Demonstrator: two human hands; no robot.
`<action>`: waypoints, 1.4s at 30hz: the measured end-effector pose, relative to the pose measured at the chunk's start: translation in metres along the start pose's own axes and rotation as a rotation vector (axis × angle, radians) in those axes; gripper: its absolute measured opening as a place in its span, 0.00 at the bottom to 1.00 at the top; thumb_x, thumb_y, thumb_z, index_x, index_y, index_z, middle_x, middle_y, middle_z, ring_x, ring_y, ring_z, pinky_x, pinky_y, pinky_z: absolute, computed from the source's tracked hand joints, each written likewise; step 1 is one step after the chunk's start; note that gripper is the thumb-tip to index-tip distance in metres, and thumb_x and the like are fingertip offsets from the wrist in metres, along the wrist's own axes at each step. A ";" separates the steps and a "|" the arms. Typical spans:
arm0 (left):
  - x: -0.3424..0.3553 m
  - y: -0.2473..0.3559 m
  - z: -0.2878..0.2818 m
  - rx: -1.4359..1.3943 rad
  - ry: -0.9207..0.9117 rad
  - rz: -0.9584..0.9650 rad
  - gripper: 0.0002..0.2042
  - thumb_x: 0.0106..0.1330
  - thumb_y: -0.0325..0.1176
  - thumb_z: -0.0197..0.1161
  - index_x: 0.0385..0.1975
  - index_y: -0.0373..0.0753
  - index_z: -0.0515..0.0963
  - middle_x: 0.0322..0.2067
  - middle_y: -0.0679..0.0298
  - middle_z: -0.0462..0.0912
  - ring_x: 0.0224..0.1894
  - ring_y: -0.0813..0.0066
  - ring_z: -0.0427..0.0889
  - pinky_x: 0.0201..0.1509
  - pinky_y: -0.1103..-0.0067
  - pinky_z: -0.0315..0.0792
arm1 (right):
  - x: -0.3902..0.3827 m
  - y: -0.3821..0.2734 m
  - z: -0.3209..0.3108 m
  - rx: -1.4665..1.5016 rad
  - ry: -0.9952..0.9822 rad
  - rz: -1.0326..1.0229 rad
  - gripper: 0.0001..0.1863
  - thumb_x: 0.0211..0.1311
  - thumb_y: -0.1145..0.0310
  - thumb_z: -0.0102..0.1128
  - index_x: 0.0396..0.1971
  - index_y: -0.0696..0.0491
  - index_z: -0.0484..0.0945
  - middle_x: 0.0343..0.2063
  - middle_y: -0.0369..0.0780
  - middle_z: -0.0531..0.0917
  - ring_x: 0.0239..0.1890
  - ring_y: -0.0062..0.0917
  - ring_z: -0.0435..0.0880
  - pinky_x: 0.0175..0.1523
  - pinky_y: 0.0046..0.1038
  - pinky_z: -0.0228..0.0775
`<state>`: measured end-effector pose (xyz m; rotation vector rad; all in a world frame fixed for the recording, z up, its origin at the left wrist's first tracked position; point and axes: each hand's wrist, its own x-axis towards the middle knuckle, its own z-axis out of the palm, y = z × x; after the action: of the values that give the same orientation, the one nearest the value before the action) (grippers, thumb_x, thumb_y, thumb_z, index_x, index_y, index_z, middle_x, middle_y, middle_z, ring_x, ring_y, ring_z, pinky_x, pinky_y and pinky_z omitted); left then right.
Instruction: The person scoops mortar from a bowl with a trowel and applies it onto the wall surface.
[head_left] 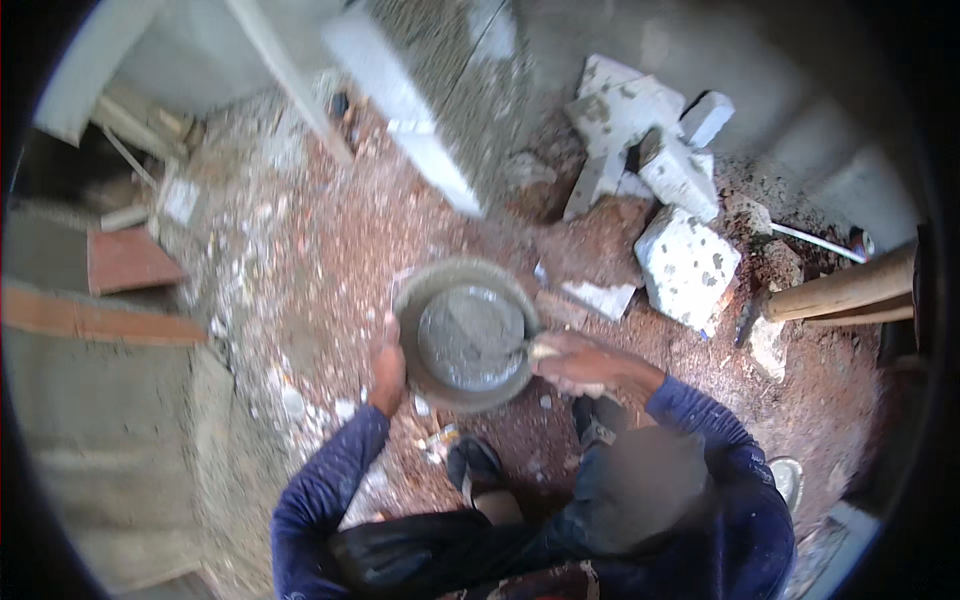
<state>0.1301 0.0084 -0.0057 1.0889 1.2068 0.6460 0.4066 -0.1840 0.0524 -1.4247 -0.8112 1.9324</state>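
Note:
A round grey bucket (408, 352) is in front of me above the rubble floor, with wet grey mortar (465, 322) inside it. My left hand (388, 368) is closed on its left rim. At the right rim, my right hand (580, 362) is wrapped round the pale handle of a trowel (543, 350). The trowel's blade dips toward the mortar and is hard to make out against it. Both my feet stand just below the bucket, in dark sandals.
White broken blocks (688, 262) lie in a pile to the far right, beside a rough wall. Wooden poles (845, 295) jut in from the right. A rendered pillar (440, 80) stands ahead. A reddish tile (132, 262) and a plank (100, 316) are at left.

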 end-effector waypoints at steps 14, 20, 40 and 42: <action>0.002 0.017 -0.007 -0.090 0.011 -0.075 0.22 0.75 0.46 0.45 0.55 0.32 0.71 0.52 0.57 0.76 0.51 0.68 0.75 0.57 0.71 0.69 | 0.015 -0.151 -0.127 0.745 1.156 -1.117 0.29 0.63 0.70 0.57 0.62 0.50 0.57 0.30 0.40 0.75 0.21 0.22 0.75 0.20 0.25 0.67; 0.003 -0.004 -0.016 -0.049 -0.012 -0.107 0.26 0.75 0.50 0.43 0.60 0.33 0.67 0.56 0.57 0.74 0.56 0.65 0.73 0.63 0.70 0.65 | 0.156 -0.177 -0.137 -0.127 1.273 -0.645 0.20 0.62 0.59 0.57 0.46 0.58 0.71 0.32 0.47 0.81 0.34 0.39 0.82 0.40 0.40 0.74; -0.035 0.044 0.057 0.046 0.097 0.042 0.22 0.73 0.46 0.53 0.53 0.30 0.75 0.45 0.60 0.79 0.48 0.73 0.74 0.54 0.75 0.69 | 0.029 -0.008 -0.013 -0.800 0.083 -0.198 0.22 0.64 0.58 0.54 0.46 0.62 0.70 0.33 0.52 0.79 0.31 0.38 0.82 0.40 0.38 0.75; -0.037 0.046 0.052 0.095 0.131 0.041 0.23 0.73 0.45 0.53 0.52 0.29 0.75 0.45 0.60 0.79 0.47 0.73 0.74 0.54 0.75 0.69 | 0.014 0.004 -0.013 -0.808 0.095 -0.190 0.28 0.65 0.57 0.52 0.54 0.66 0.65 0.34 0.57 0.78 0.38 0.43 0.82 0.48 0.42 0.72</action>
<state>0.1758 -0.0227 0.0503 1.1673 1.3424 0.7060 0.4149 -0.1740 0.0378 -1.7671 -1.7309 1.4213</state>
